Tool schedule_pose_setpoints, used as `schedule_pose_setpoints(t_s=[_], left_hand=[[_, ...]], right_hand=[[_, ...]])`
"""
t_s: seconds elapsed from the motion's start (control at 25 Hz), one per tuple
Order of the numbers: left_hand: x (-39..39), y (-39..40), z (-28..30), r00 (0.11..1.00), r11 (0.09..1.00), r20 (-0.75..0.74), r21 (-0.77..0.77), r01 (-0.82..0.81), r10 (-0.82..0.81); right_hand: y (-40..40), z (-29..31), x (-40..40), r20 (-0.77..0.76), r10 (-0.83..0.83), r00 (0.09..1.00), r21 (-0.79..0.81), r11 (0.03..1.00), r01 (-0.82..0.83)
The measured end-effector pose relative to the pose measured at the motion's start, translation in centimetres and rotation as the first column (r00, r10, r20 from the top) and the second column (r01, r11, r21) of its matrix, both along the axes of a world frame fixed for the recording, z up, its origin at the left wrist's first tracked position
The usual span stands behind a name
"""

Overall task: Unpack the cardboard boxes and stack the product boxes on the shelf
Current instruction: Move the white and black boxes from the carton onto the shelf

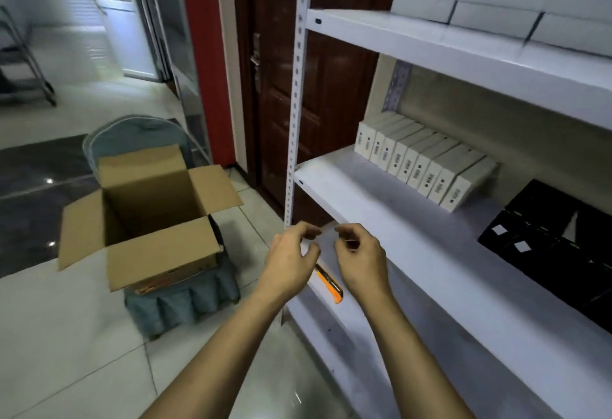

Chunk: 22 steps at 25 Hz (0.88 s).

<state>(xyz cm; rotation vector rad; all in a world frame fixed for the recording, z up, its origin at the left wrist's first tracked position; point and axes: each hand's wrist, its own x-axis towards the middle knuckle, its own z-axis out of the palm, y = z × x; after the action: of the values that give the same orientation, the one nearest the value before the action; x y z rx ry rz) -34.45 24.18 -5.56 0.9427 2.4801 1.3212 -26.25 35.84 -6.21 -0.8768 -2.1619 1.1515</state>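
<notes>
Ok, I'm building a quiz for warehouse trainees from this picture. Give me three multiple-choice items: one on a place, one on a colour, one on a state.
1. Where does the utility knife lie?
A. in the cardboard box
B. on the shelf edge by the hands
C. on the floor

2. What colour are the boxes at the right of the middle shelf?
A. black
B. red
C. blue

3. How are the cardboard box flaps?
A. taped shut
B. folded open
C. cut off

Answers:
1 B, its orange body shows between the left hand and right hand.
2 A, the black boxes sit beside the white boxes.
3 B, all four flaps spread outward.
</notes>
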Motion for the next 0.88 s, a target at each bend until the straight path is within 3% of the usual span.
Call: schedule_pose_setpoints(t_s=[0.44,0.88], left_hand=[[-8.8,-13.3,-3.1,0.955,0.961,0.113,-0.019,-0.275,0.275],[-17.1,-18.4,-5.8,0.855,0.870,0.164,-0.055,-0.489,0.491]], right_hand=[[-11.5,-2.0,-12.7,0.034,0.295,0.955,-0.083,0.953,-0.292],[-15.6,-5.0,-24.3,0.113,0.495,0.862,-0.156,0.865,-0.476]])
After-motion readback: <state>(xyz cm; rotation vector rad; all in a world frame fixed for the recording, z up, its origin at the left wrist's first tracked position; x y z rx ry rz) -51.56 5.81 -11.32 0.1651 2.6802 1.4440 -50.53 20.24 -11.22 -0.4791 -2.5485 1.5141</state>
